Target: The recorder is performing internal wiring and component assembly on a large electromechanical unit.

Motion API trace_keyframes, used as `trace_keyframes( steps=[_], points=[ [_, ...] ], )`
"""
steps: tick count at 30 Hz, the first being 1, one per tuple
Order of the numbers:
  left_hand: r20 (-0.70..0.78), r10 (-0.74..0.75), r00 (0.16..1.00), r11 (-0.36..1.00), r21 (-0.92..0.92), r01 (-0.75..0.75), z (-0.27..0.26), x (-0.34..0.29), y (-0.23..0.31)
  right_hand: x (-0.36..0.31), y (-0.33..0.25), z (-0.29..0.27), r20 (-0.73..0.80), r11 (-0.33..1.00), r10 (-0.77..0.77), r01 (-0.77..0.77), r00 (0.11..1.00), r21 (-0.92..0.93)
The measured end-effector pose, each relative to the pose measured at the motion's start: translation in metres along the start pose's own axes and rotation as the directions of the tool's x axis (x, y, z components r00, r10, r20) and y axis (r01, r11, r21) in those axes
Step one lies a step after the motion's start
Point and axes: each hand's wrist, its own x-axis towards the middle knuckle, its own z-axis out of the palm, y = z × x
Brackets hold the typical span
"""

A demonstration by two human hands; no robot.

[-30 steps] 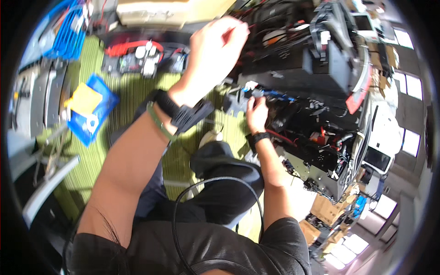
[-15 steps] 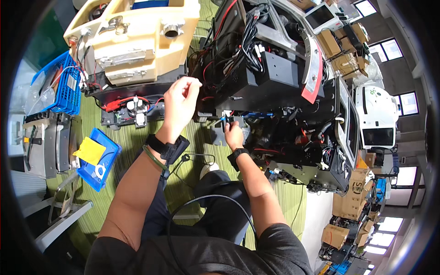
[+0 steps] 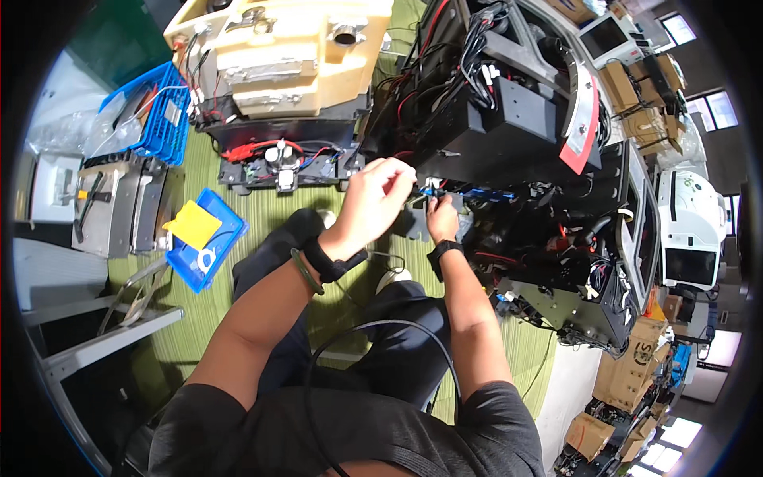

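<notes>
My left hand [image 3: 372,205] is raised beside the black machine chassis [image 3: 469,155], thumb and fingertips pinched together. Anything between those fingertips is too small to make out. Lower and to the right, my right hand [image 3: 443,219] is closed around a small black part [image 3: 434,195], mostly covered by the fingers. White and blue connectors [image 3: 430,184] sit just beyond it, at the chassis's lower edge. Both wrists wear black bands. Bundled black cables [image 3: 474,60] hang over the top of the chassis.
To the far left stand a cream tank unit [image 3: 278,67] on a black base and a blue basket [image 3: 165,131]. A blue tray [image 3: 228,238] with a yellow sheet [image 3: 194,226] lies on the green floor. A metal step frame [image 3: 119,338] is at left; cardboard boxes [image 3: 633,358] line the right.
The view has shifted, so the machines appear farther right. My left hand has come closer to the right hand and the chassis, still pinched. The right hand keeps its grip.
</notes>
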Motion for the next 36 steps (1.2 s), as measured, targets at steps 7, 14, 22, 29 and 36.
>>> trace_keyframes(
  steps=[7,14,22,29,36],
  points=[
    [0.197,-0.022,0.980,0.998,0.069,0.009,0.019,-0.043,-0.007,-0.002,0.000,-0.012,0.027,0.998,0.053,-0.054,0.998,0.039],
    [0.235,0.061,0.970,0.996,0.047,-0.074,0.051,-0.040,0.002,-0.026,0.020,-0.068,0.145,0.978,-0.119,0.090,0.982,0.188],
    [0.341,0.111,0.933,0.993,-0.076,-0.090,0.083,-0.051,0.010,-0.066,0.043,-0.096,0.045,0.733,-0.160,0.088,0.986,0.674],
    [0.328,0.066,0.942,0.996,-0.071,-0.045,0.072,-0.040,0.009,-0.067,0.016,-0.077,0.025,0.871,-0.159,0.128,0.987,0.473],
    [0.297,0.070,0.952,0.997,-0.048,-0.058,0.070,-0.041,0.007,-0.061,-0.015,-0.070,-0.055,0.964,-0.110,0.120,0.992,0.239]
  ],
)
